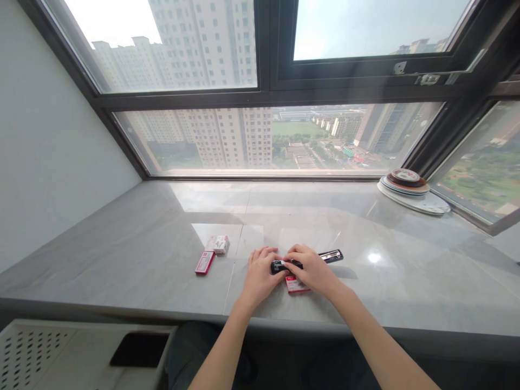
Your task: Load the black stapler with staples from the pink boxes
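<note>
A black stapler [332, 256] lies opened out on the grey marbled sill, its metal staple channel showing at the right end. My left hand [263, 272] is closed around the stapler's left end, thumb and fingers on either side of it. Over its middle, my right hand [312, 271] pinches at the stapler with thumb and forefinger near my left fingertips. Whatever small piece may be between those fingertips is too hidden to make out. Just below the right hand lies a red and white staple box [298, 285], partly covered by it.
Left of my hands, a red flat box [205, 263] lies beside a small white box [221, 244]. Stacked plates [414, 202] stand at the right corner by the window frame [260, 98]. Below the sill's front edge, a black phone [139, 349] rests on a white perforated surface [77, 360].
</note>
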Tool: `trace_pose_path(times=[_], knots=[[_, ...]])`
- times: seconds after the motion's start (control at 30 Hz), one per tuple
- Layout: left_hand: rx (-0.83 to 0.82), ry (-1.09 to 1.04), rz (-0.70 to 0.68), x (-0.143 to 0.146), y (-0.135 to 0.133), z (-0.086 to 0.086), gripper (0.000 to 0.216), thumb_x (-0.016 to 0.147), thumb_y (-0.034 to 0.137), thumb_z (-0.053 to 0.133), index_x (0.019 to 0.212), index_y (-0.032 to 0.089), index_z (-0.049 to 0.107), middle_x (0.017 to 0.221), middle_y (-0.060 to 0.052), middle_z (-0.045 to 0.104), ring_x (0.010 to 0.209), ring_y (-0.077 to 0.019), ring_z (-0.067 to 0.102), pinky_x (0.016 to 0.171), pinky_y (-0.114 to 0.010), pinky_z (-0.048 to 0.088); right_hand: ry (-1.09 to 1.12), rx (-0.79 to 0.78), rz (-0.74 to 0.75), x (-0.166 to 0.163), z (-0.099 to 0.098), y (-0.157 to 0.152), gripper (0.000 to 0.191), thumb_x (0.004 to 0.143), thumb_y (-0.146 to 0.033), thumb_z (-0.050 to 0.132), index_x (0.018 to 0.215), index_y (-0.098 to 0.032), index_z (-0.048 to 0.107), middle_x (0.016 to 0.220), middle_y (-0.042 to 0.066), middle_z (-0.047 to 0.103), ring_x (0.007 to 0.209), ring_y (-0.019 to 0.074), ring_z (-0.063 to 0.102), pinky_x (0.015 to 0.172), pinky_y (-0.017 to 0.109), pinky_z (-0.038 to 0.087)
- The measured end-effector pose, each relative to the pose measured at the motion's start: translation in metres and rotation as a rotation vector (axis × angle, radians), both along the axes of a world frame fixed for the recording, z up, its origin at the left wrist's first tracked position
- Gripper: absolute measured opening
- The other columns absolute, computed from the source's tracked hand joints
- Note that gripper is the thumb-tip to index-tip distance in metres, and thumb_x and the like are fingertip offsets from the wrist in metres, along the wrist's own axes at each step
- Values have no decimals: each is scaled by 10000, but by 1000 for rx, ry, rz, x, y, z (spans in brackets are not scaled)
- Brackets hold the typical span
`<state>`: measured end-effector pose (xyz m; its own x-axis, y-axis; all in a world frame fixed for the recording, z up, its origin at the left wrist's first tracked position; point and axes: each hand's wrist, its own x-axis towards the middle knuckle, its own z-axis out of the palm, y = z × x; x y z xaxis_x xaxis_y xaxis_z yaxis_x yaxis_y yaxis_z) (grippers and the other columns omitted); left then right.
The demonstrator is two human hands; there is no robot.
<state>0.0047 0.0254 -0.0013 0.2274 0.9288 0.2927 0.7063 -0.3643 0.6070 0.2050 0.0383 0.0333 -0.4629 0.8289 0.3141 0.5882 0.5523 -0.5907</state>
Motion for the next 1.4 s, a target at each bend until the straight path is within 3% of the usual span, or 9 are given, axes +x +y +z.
trace_pose_path(times=[0.13, 0.33, 0.5, 0.6, 0.73, 0.87, 1.1, 1.23, 1.4], knots=[[2, -5, 2, 0, 0, 0, 223, 872, 441, 746, 1057, 323, 707, 1386, -9, 617, 1386, -273, 448, 1217, -512, 270, -12, 25, -80, 4, 4, -4, 162, 942, -321, 661, 1067, -265, 746, 1049, 65, 676, 1020, 244, 597, 926, 382, 466], [4, -11, -3, 0, 0, -1, 235, 840, 405, 786, 1043, 319, 705, 1388, -3, 617, 1375, -273, 457, 1207, -496, 289, -64, -195, -281, 5, 5, -14, 293, 992, -395, 530, 837, -226, 712, 729, 31, 664, 684, 190, 595, 666, 314, 396], [-2, -6, 0, 1, -2, 0, 210, 870, 409, 753, 1054, 320, 706, 1400, -6, 612, 1402, -269, 436, 1228, -502, 261, 226, -418, -155, -2, 2, -34, 339, 973, -472, 535, 1146, -254, 729, 723, 1, 664, 657, 178, 590, 617, 283, 418], [-10, -5, 5, 1, -1, -1, 225, 858, 400, 764, 1064, 329, 707, 1409, -5, 608, 1409, -279, 433, 1239, -519, 239, 396, -627, -186, 23, -10, -46, 425, 935, -570, 578, 1155, -228, 699, 646, -22, 591, 518, 138, 501, 490, 252, 369], [-26, -21, 4, 0, 1, -2, 235, 843, 384, 781, 1063, 338, 711, 1410, 5, 610, 1396, -281, 447, 1227, -520, 260, 508, -812, -442, 79, -26, -51, 560, 871, -674, 626, 1197, -219, 616, 628, -45, 546, 383, 89, 348, 359, 230, 257], [-31, -33, 6, 0, 2, -2, 248, 839, 385, 783, 1075, 340, 721, 1412, 2, 608, 1398, -285, 437, 1199, -513, 304, 627, -713, -442, 105, -16, -34, 730, 798, -626, 752, 1378, -243, 529, 782, -14, 620, 456, 76, 379, 413, 226, 320], [-35, -29, 4, 0, 1, 2, 240, 832, 401, 794, 1058, 345, 737, 1400, 5, 616, 1378, -285, 455, 1189, -507, 322, 437, -450, -145, 57, 26, 9, 496, 772, -578, 793, 1077, -200, 695, 756, -8, 595, 667, 138, 498, 603, 269, 400], [-26, -15, -1, 0, 1, 2, 273, 831, 403, 791, 1095, 369, 734, 1397, 13, 616, 1378, -288, 456, 1179, -505, 339, 271, -399, -13, 23, 26, 14, 321, 817, -469, 769, 1016, -226, 701, 631, -69, 498, 599, 117, 446, 591, 256, 359], [-32, -3, 5, 0, 2, 3, 345, 828, 389, 775, 1164, 350, 706, 1373, -16, 625, 1369, -306, 465, 1177, -510, 340, 106, -349, -7, 0, 17, 14, 205, 810, -330, 732, 994, -242, 711, 610, -74, 527, 576, 120, 490, 580, 242, 352]])
